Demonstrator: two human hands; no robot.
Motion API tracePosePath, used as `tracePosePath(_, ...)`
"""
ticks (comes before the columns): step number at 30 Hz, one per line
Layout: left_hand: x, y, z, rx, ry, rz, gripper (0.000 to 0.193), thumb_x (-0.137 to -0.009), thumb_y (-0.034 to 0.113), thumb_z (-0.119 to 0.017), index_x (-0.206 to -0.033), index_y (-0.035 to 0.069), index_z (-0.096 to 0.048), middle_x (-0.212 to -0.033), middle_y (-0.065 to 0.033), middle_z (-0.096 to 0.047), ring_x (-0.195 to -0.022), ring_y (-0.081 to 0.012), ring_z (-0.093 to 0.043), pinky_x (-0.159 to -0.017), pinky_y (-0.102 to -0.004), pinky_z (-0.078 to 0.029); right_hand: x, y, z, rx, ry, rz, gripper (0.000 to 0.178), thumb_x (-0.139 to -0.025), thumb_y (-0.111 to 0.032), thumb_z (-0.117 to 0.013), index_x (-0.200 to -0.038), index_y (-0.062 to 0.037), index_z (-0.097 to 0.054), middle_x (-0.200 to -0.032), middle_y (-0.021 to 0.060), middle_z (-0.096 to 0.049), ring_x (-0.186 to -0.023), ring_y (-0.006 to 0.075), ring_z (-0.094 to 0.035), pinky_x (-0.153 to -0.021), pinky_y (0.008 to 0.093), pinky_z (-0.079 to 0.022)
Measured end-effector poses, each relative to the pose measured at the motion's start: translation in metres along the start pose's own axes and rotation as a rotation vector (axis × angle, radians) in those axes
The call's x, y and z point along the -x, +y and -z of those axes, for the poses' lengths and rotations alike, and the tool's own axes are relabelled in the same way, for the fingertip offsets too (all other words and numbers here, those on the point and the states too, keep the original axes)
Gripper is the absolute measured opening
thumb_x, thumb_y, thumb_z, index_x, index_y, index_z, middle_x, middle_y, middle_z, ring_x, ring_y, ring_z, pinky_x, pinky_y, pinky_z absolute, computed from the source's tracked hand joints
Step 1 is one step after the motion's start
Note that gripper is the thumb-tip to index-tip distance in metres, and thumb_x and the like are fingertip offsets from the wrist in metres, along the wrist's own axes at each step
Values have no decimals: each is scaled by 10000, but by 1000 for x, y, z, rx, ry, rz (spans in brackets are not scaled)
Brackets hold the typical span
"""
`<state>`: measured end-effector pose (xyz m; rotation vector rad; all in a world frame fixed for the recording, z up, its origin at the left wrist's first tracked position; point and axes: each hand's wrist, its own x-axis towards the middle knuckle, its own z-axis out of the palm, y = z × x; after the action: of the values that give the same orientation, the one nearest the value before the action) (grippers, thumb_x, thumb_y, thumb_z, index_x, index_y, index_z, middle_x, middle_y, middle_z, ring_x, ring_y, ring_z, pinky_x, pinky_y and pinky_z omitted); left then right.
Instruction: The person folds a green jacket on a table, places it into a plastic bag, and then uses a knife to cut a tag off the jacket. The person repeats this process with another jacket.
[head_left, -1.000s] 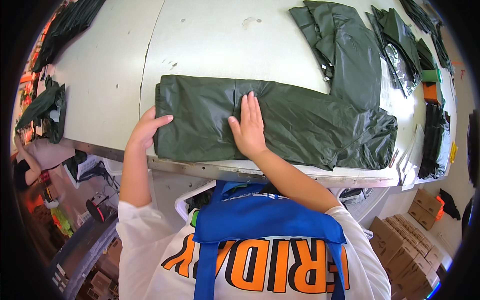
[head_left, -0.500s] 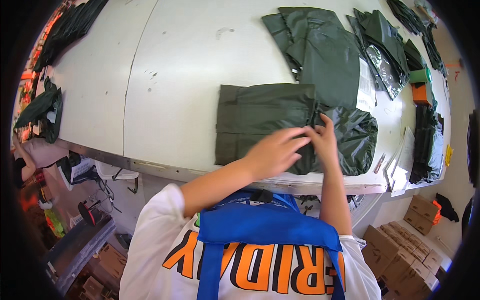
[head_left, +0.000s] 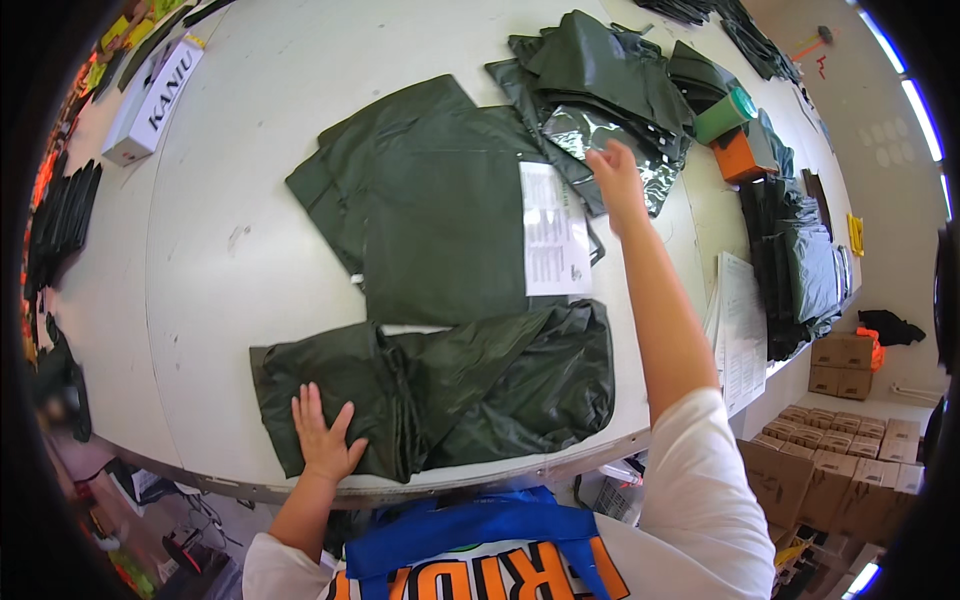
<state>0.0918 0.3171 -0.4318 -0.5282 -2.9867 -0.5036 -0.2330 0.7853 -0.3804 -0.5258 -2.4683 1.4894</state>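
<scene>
A: Nearest first. What's closest?
B: Blue apron [head_left: 470, 540], worn over a white shirt, by the table [head_left: 215, 290] edge.

A: And on the near edge?
B: Dark green bundle [head_left: 510, 385], lying crosswise. Left part folded in layers, right part loose and wrinkled.

A: Left hand [head_left: 328, 445]?
B: Flat on the bundle's folded left part, palm down, fingers spread wide. Grips nothing.

A: Beyond that?
B: Papers [head_left: 742, 335] off to the right. Ahead, just past the bundle, a flat green garment [head_left: 445, 230], a white printed sheet [head_left: 552, 225] along its right side.

A: Right hand [head_left: 615, 175]?
B: Reached out past the sheet, over a clear packet [head_left: 580, 130]. Fingers bent; can't tell whether they touch it or pinch anything.

A: Around the packet?
B: More dark green garments [head_left: 605, 65] heaped against it. To the right, an orange box [head_left: 742, 155], a green roll [head_left: 725, 115] just behind.

A: Far left?
B: Long white box [head_left: 155, 100], well apart from both hands.
</scene>
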Motion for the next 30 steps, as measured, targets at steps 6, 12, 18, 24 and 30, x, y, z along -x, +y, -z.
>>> tracePosePath(6, 7, 4, -7, -84, 25, -16, 557, -913, 537, -376, -1354, 198, -362, -1436, -317, -228, -1299, -515, -258, -1044, -640, -197, -116, 54, 110, 576, 526, 260, 762, -721, -441, -729, -1268, 0, -433, -1309, 228, -418, -1235, 356, -386, -970, 464, -378)
tracePosePath(12, 10, 3, -11, -166, -48, 9, 560, -941, 541, -279, -1379, 193, -310, -1445, -321, -204, -1313, -518, -236, -1043, -636, -199, -45, 143, 382, 1115, 1449, 104, 949, -714, -582, -686, -1283, 94, -339, -1360, 250, -347, -1311, 382, -264, -1039, 558, -211)
tracePosePath(18, 5, 4, -8, -196, -45, -15, 561, -949, 522, -276, -1371, 155, -313, -1449, -323, -198, -1317, -512, -236, -1046, -631, -196, 39, 139, 387, -874, 1059, -519, 609, -702, -421, -794, -1041, 33, -570, -954, 162, -551, -901, 308, -549, -809, 445, -510)
tracePosePath(24, 2, 7, -5, -216, -37, -20, 555, -955, 516, -279, -1354, 134, -331, -1453, -317, -198, -1323, -501, -236, -1054, -616, -201, 44, 144, 407, -1076, 1025, -524, 324, -779, -234, -736, -944, -14, -565, -961, 145, -552, -888, 306, -541, -906, 502, -460)
tracePosePath(30, 2, 8, -9, -221, 4, -28, 556, -952, 514, -288, -1353, 133, -350, -1457, -300, -208, -1332, -484, -233, -1062, -601, -204, 79, 107, 427, -1250, 783, -197, 276, -885, -73, -556, -1129, 33, -483, -1182, 223, -526, -1107, 386, -525, -947, 599, -429)
